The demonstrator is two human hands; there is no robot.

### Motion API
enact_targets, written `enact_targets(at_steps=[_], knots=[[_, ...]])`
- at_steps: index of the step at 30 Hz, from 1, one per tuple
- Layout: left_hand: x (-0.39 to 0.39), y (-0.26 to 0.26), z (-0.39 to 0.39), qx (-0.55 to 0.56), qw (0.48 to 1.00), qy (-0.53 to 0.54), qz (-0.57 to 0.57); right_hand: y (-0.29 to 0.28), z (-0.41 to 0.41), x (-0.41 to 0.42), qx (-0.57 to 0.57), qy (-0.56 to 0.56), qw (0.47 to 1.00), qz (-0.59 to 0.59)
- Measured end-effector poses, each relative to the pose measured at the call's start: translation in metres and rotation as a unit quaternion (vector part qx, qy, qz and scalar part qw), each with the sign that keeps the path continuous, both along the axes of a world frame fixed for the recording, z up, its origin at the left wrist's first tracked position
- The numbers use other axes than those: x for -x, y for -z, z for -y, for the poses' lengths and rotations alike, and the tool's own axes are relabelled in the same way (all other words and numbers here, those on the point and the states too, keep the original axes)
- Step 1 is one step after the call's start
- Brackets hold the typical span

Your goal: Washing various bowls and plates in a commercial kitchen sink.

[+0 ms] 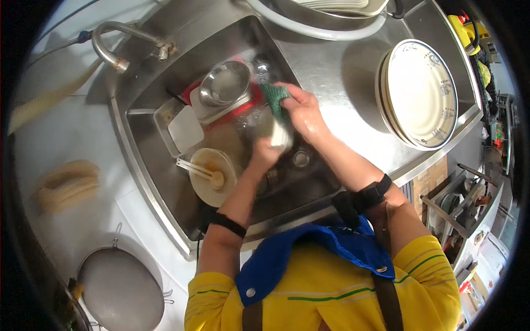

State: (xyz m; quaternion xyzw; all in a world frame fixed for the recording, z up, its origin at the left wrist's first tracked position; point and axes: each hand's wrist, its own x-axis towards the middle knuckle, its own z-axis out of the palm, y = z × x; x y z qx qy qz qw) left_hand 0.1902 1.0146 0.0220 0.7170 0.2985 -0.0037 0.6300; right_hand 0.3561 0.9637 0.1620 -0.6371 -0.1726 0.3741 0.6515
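Both of my hands are over a stainless-steel sink [155, 207]. My right hand [304, 109] grips a green scouring pad [274, 97]. Just below it, my left hand [267, 152] holds a white dish [280, 135], which is motion-blurred, so its exact shape cannot be told. Beyond the hands, a shiny metal bowl [225, 85] sits on pale rectangular dishes [225, 112] in a red container [242, 109]. Left of these stands a translucent rectangular tub [165, 138] with a white piece [186, 130] leaning in it. A round whitish bowl [207, 196] contains a pale-handled utensil [198, 169].
A curved metal faucet [99, 37] rises at the upper left. On the steel drainboard [314, 66] a stack of rimmed plates [418, 99] stands at right, and a white basin [327, 33] with dishes at the top. A round metal pan [122, 289] is at lower left.
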Motion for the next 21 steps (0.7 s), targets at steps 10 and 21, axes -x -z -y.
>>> enact_targets(at_steps=[10,21], knots=[[0.027,-0.108,-0.034,0.308,0.907,-0.220,0.184,-0.009,-0.017,0.055,-0.029,-0.093,0.800,0.592],[0.046,-0.164,-0.031,0.095,0.921,-0.287,0.248,0.070,-0.047,-0.004,0.078,-0.060,0.979,-0.176]])
